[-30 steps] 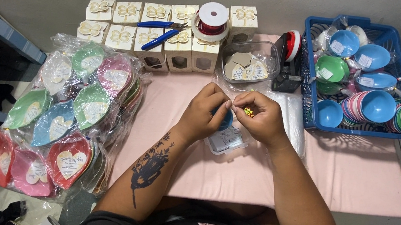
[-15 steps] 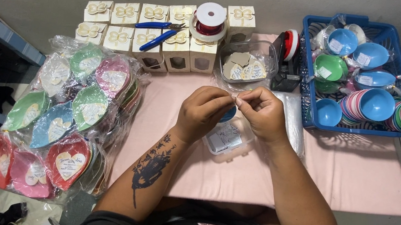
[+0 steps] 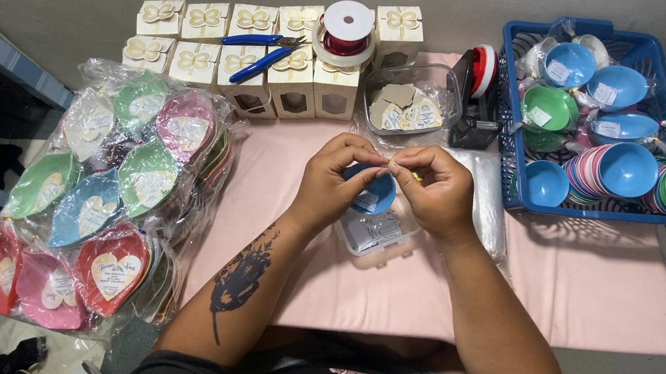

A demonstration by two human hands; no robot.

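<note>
My left hand (image 3: 336,181) and my right hand (image 3: 434,190) meet fingertip to fingertip over the middle of the pink table (image 3: 588,291). Between them they pinch a small thin piece, too small to make out, with a bit of yellow showing at the right fingertips. Under the fingers sits a small blue bowl (image 3: 374,193), partly hidden by both hands. Below it lies a clear plastic box (image 3: 374,232) with small cards inside.
Cream gift boxes (image 3: 237,42) with blue pliers (image 3: 264,39) and a red ribbon spool (image 3: 346,28) line the far edge. A clear tub of tags (image 3: 409,104) and a tape dispenser (image 3: 478,87) stand behind. A blue basket (image 3: 517,183) of coloured bowls is right; bagged heart dishes (image 3: 96,210) lie left.
Both hands have shifted slightly away from me and closed tighter together over the blue bowl; the fingertips now pinch the small piece between them.
</note>
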